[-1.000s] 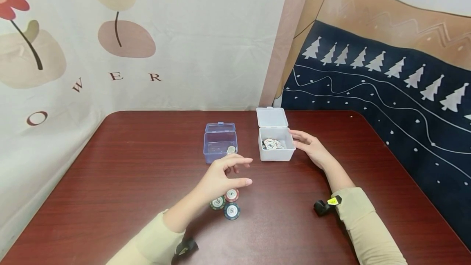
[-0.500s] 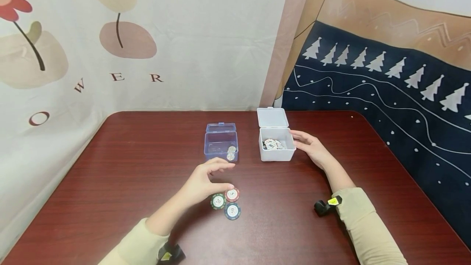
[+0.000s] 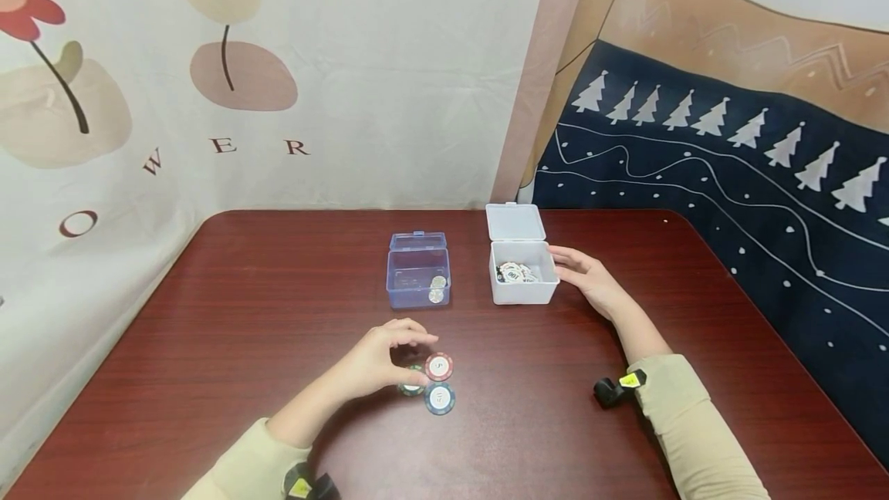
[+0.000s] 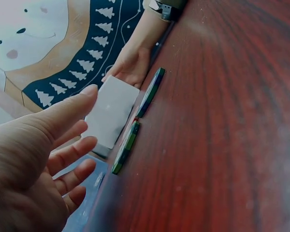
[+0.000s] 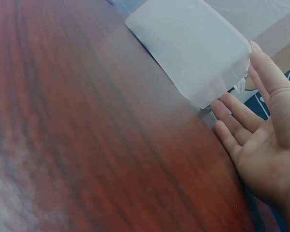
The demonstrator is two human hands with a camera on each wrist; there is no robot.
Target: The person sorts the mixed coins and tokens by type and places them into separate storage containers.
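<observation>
My left hand (image 3: 375,357) hovers over three poker chips with its thumb and fingers apart and nothing held. The green chip (image 3: 411,390) lies partly hidden under the thumb; the red chip (image 3: 439,366) and blue chip (image 3: 440,398) are in plain sight just right of it. In the left wrist view, chips stand out edge-on beyond the hand, such as a green-rimmed chip (image 4: 126,146). My right hand (image 3: 586,280) rests its fingertips against the right side of an open white box (image 3: 524,294), seen also in the right wrist view (image 5: 193,48). Several white chips (image 3: 517,273) fill its bottom.
Left of the white box stands an open translucent blue box (image 3: 404,298) with white chips (image 3: 437,288) in its right side. Both lids tilt back toward the wall. The dark red wooden table (image 3: 229,307) runs back to printed curtains (image 3: 403,114).
My left hand has come back from in front of the blue box, moving left and toward me, down to the chips. The right hand stays at the white box.
</observation>
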